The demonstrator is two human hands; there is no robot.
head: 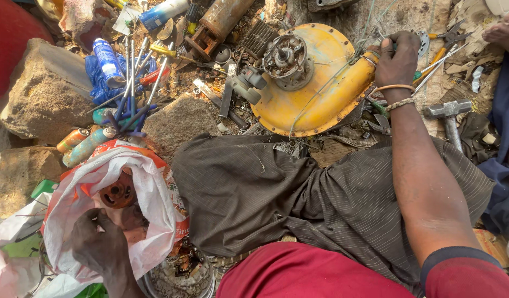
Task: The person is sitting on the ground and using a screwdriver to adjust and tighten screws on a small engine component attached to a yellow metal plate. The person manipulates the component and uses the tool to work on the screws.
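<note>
One hand in the sack, one on the yellow housing

My left hand [100,243] is down in the white woven sack [149,193], fingers spread over its inner fold just below a rusty pulley wheel [118,194], gripping nothing yet. My right hand [397,58] is clamped on a thin green-handled tool (tip hidden) at the yellow housing [326,94] rim; its central hub [287,58] still sits mounted, so stripping looks barely begun.

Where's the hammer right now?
In the head view, the hammer lies on the ground at the far right, just right of the right hand's wrist and below the pliers.
</note>
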